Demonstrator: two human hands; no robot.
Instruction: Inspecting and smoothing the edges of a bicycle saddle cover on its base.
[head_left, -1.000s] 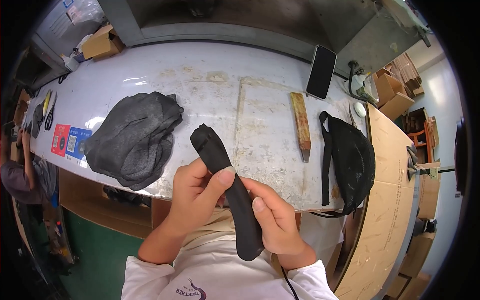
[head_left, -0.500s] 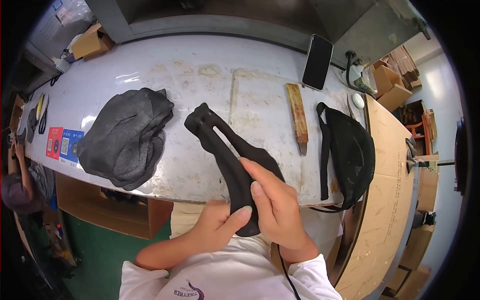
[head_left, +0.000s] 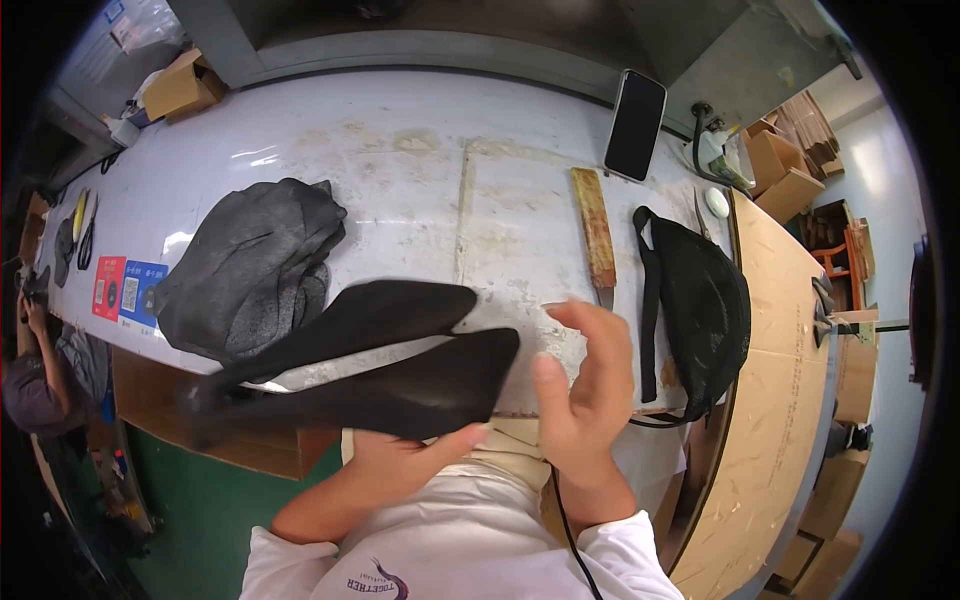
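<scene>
A soft black strap-like piece (head_left: 400, 385) with two broad arms joined at a narrow end stretches across the near edge of the white table. My left hand (head_left: 405, 465) grips it from below, thumb along the lower edge, its other fingers hidden under the material. The narrow end, blurred by motion, points left. Just off the broad ends, my right hand (head_left: 590, 390) is open and holds nothing, thumb and forefinger curved apart. Left of my hands lies a crumpled heap of dark grey-black fabric (head_left: 250, 265), partly behind the strap-like piece.
A knife with a worn, wrapped handle (head_left: 592, 220) lies beyond my right hand. A black mesh pouch with a strap (head_left: 705, 310) is at the right, a phone (head_left: 635, 125) behind. Cardboard (head_left: 760, 400) borders the right side. Another person (head_left: 40, 375) works at far left.
The black piece has swung round, its narrow end moving from far ahead to the left. My right hand has let go of it and opened; my left hand has shifted slightly left.
</scene>
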